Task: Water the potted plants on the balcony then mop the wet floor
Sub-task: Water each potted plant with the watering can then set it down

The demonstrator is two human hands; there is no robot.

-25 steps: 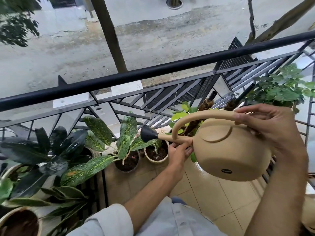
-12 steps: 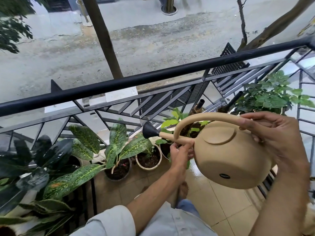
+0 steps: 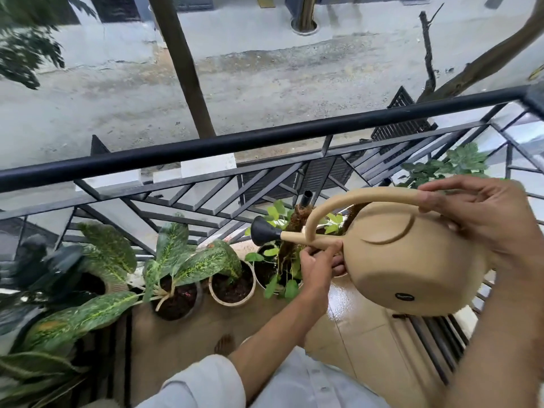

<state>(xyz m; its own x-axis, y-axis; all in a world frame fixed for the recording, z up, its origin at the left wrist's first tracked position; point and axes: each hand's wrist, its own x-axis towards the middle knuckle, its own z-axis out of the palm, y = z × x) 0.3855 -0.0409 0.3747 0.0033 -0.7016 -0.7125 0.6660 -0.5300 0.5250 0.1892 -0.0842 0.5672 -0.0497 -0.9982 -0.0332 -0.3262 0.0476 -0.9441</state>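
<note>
While the right hand (image 3: 482,222) grips the watering can (image 3: 406,260) handle and the left hand (image 3: 319,260) pinches its spout, the can has swung right toward the railing-side pots, watering unfinished.

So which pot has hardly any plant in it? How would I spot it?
Look along the foot of the black railing at the row of pots. The small cream pot sits just below the watering can's black nozzle. Unlike its leafy neighbours, it shows mostly bare dark soil.
</note>
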